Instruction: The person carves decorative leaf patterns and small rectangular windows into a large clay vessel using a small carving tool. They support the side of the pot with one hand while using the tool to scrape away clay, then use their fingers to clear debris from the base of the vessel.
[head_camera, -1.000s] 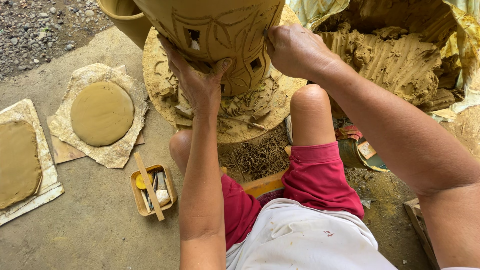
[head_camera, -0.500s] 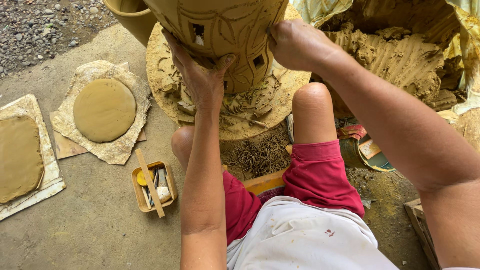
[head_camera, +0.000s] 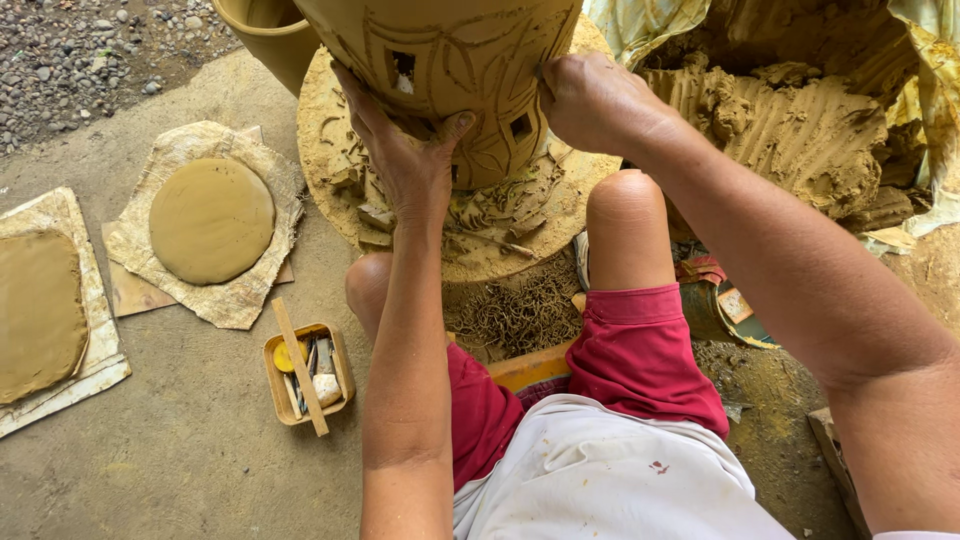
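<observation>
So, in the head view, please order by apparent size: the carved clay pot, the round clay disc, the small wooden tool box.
1. carved clay pot, though cropped and nearer the camera
2. round clay disc
3. small wooden tool box

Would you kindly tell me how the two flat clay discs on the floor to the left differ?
The nearer clay disc shows whole and round, on a crumpled sheet over cardboard. The far-left clay disc is cut by the frame edge, looks larger and browner, and lies on a flatter pale sheet. Both are smooth, flat slabs that no hand touches.
</observation>
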